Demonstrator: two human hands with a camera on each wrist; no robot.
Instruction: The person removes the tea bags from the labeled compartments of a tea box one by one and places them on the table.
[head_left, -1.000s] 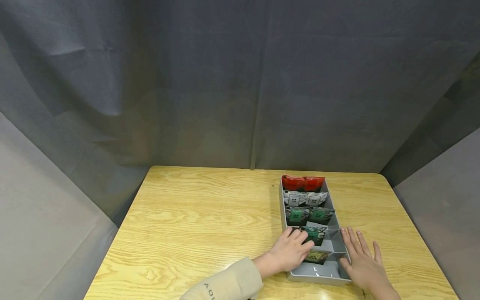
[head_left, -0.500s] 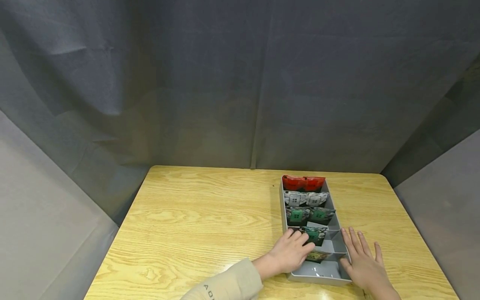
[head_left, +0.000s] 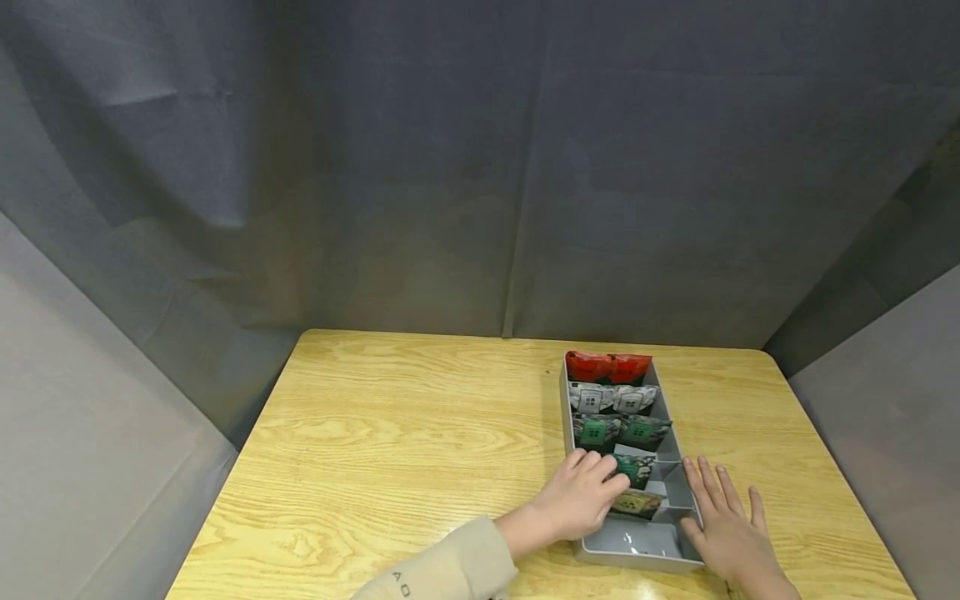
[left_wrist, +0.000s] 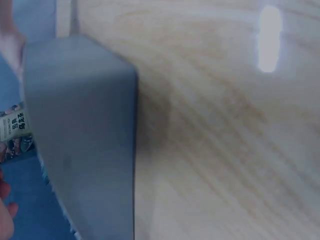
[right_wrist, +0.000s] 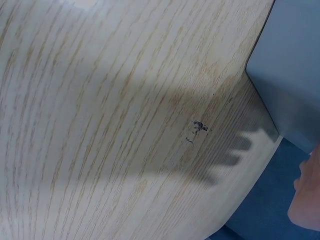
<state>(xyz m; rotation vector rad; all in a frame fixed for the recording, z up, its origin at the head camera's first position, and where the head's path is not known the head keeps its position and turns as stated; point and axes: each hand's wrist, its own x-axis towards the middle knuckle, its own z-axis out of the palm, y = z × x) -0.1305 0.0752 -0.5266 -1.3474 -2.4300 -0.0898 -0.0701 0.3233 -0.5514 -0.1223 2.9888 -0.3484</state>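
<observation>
While left hand (head_left: 576, 500) bends over packets (head_left: 638, 472), right hand (head_left: 727, 529) beside tray (head_left: 641, 563).

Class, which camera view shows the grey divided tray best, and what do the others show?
The head view: it shows nearly the whole tray with the packets inside, though the left hand covers part. The left wrist view shows mainly its outer side, close up; the right wrist view catches only an outer corner.

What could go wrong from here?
The left hand crowds the yellow packet and the green packet just behind, so might tip either. Its fingers hide what they touch, so a poor grip could go unnoticed. Pushing sideways might slide the gray tray, though the right hand beside it may brace it.
</observation>
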